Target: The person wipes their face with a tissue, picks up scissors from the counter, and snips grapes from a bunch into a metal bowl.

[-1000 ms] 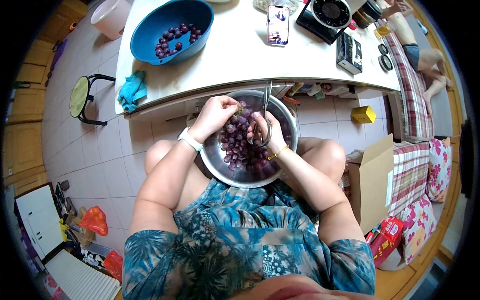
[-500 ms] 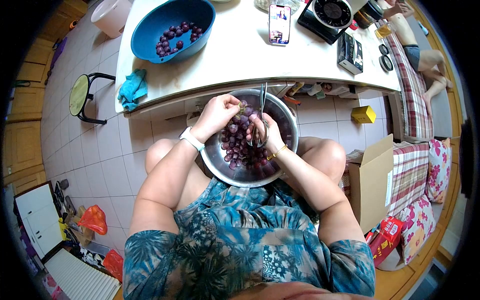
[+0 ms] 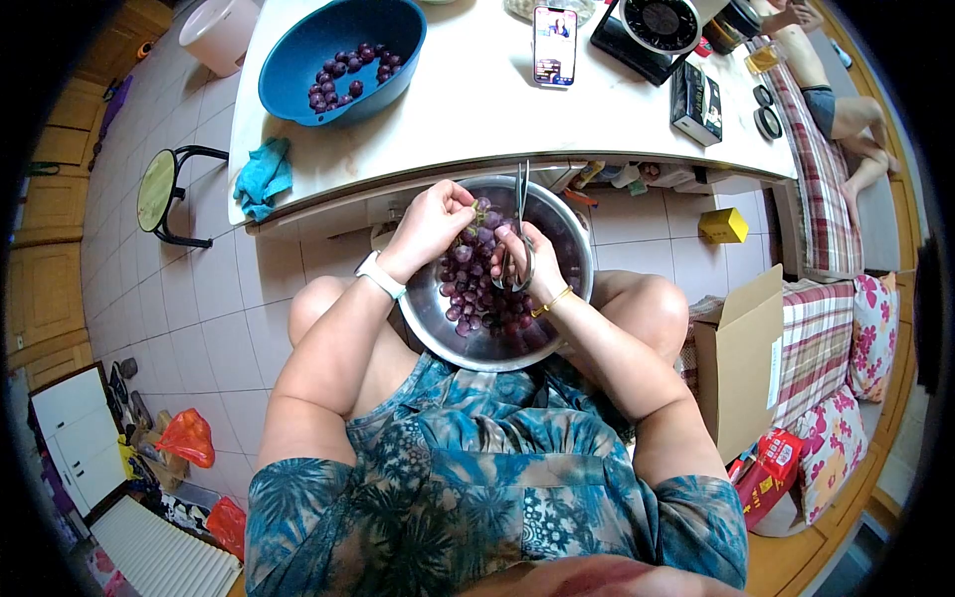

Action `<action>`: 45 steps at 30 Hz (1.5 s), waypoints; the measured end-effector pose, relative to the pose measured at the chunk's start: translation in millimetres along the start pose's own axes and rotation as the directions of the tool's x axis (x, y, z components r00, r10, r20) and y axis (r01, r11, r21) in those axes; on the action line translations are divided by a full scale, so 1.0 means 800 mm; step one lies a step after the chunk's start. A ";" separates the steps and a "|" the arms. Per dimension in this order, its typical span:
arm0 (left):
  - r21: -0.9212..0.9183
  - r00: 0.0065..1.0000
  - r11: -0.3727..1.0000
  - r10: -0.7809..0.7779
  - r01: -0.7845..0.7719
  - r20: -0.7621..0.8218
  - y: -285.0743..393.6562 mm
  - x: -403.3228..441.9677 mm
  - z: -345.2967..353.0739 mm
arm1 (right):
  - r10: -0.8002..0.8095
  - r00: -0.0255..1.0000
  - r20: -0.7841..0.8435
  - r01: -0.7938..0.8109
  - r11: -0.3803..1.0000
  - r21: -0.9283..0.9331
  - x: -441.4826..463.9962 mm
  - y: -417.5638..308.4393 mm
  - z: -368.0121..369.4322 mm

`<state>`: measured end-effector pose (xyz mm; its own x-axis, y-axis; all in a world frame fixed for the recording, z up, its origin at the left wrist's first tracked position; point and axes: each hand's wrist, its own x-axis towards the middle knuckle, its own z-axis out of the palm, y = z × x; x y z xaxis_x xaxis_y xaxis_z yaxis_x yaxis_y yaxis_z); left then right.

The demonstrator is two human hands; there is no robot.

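Note:
A metal bowl [image 3: 426, 323] rests on my lap, holding many purple grapes [image 3: 466, 298]. My left hand [image 3: 428, 231] is over the bowl's left side, its fingertips pinching the green stem of a grape bunch [image 3: 484, 231]. Around the handles of the scissors [image 3: 522, 191], the fingers of my right hand [image 3: 537, 261] are closed. The blades point away from me, beside the bunch. Grapes touch or lie close to the right fingers; the hand hides part of them.
On the white table [image 3: 477, 124] are a blue basin [image 3: 284, 85] with grapes, a teal cloth [image 3: 264, 177], a phone [image 3: 555, 45], a black scale [image 3: 657, 30] and a black box [image 3: 696, 104]. A cardboard box [image 3: 741, 368] stands at my right. Another person's legs [image 3: 860, 134] show at upper right.
Little differs. Both hands keep their places over the bowl, with the bunch and scissors still held; the view has shifted very slightly.

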<state>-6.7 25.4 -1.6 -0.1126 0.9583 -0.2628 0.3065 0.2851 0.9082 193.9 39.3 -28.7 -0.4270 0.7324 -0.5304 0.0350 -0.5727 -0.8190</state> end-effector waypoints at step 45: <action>0.088 1.000 0.996 0.001 -0.001 -0.005 0.003 0.000 0.003 | -0.036 0.998 0.042 0.038 0.999 -0.036 -0.004 -0.002 -0.001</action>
<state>-3.8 25.8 0.0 -0.1168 0.9585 -0.2601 0.3888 0.2851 0.8761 196.2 38.3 -25.6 -0.4653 0.7368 -0.4906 0.0511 -0.5310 -0.8458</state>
